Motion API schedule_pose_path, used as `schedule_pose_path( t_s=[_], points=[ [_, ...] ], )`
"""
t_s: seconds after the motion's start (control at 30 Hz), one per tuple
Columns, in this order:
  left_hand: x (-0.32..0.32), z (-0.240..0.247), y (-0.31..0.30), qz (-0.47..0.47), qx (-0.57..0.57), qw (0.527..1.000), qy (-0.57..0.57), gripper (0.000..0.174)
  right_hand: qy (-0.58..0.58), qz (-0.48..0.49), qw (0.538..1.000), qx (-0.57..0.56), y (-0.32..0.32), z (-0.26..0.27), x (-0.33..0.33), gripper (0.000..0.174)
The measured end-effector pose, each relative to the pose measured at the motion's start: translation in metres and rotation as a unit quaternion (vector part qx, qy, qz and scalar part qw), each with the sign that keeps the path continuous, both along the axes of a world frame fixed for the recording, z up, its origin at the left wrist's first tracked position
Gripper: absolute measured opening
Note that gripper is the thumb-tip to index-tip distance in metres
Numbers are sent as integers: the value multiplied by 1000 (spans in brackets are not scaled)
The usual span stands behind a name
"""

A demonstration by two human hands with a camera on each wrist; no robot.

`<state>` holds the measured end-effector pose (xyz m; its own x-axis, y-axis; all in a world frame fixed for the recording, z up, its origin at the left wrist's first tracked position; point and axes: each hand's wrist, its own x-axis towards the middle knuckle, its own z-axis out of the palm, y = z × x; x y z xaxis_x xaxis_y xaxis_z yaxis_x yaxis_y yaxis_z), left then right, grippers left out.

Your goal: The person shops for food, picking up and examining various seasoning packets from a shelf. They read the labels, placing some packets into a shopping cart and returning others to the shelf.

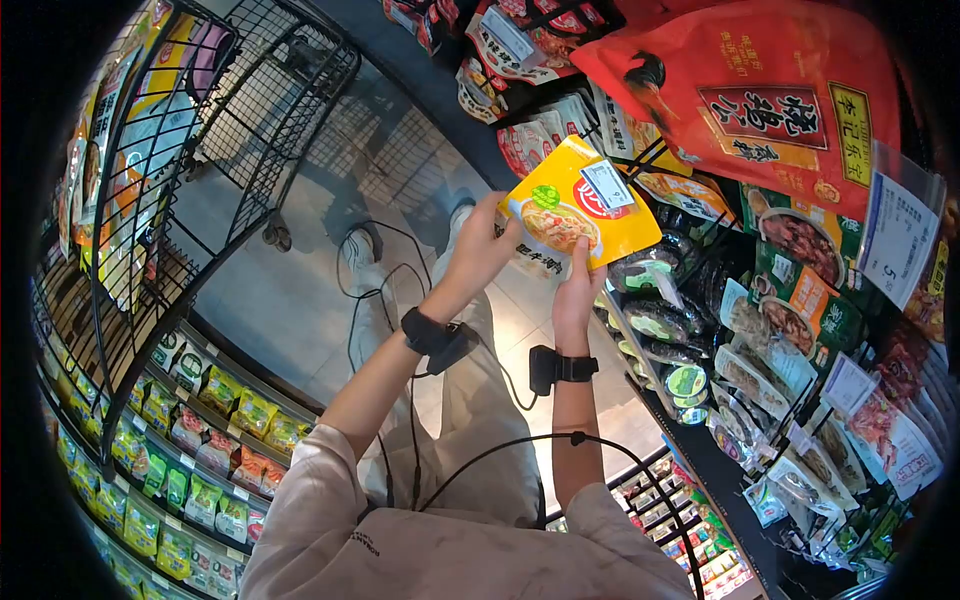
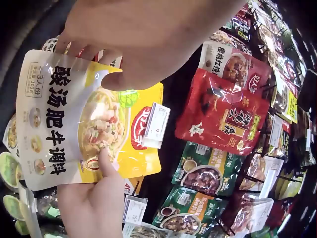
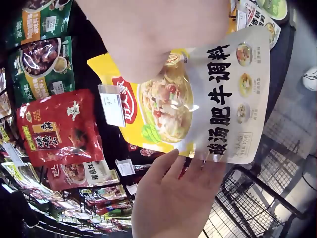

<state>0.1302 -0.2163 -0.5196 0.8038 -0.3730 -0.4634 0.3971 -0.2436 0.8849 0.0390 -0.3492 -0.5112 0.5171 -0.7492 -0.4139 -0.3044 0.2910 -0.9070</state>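
A yellow and white seasoning packet (image 1: pixel 633 232) (image 2: pixel 44 124) (image 3: pixel 218 99), printed with a bowl of food, is held between both hands in front of the rack. The left hand (image 1: pixel 477 250) (image 2: pixel 143 39) (image 3: pixel 171 198) grips one long edge, its fingers partly behind the packet. From the opposite edge, the right hand (image 1: pixel 575 300) (image 2: pixel 94 208) (image 3: pixel 153 34) pinches it with the thumb on its printed front. A white price tag (image 1: pixel 606 184) (image 2: pixel 157 125) (image 3: pixel 113 105) overlaps the packet's yellow end.
Hanging packets, including a large red one (image 1: pixel 750 95), fill the rack at the right. A black wire cart (image 1: pixel 255 120) with packets inside stands at upper left. Lower left are shelves of small bags (image 1: pixel 200 450); cables hang between the arms.
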Motion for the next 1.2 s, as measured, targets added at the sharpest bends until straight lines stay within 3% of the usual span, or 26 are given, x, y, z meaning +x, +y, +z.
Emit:
schedule_pose_path(
  t_s=[0.07,0.23,0.37,0.47,0.53,0.67,0.77,0.87,0.9,0.97,1.0,1.2],
  points=[
    [3,8,4,-21,7,999,28,40,2,7,1000,-8,3,4,1,38],
    [4,3,7,7,21,999,-49,48,-20,5,1000,-4,-9,-10,16,38],
    [5,13,15,-5,22,999,-27,51,-18,-43,999,11,-10,-21,19,39],
    [-1,11,22,4,26,996,-89,52,10,-80,997,14,-7,-20,25,39],
    [-2,15,31,-3,51,993,-102,52,-20,-38,999,1,-13,-22,32,38],
    [7,46,55,-19,48,998,-27,52,-47,-50,998,-13,-54,-58,53,32],
    [7,52,75,5,46,997,-69,51,-67,38,996,-50,-98,-86,66,29],
    [10,77,91,37,13,998,-39,51,-96,-4,995,-39,-127,-111,67,30],
    [10,86,98,37,14,999,-36,51,-20,71,989,-126,-149,-125,62,34],
    [8,103,110,40,16,999,-31,51,91,194,930,-298,-183,-145,56,36],
    [6,110,115,44,16,998,-33,50,101,198,926,-305,-193,-149,55,35],
    [-3,154,148,113,21,990,-78,47,84,73,970,-218,-212,-172,48,30]
  ],
)
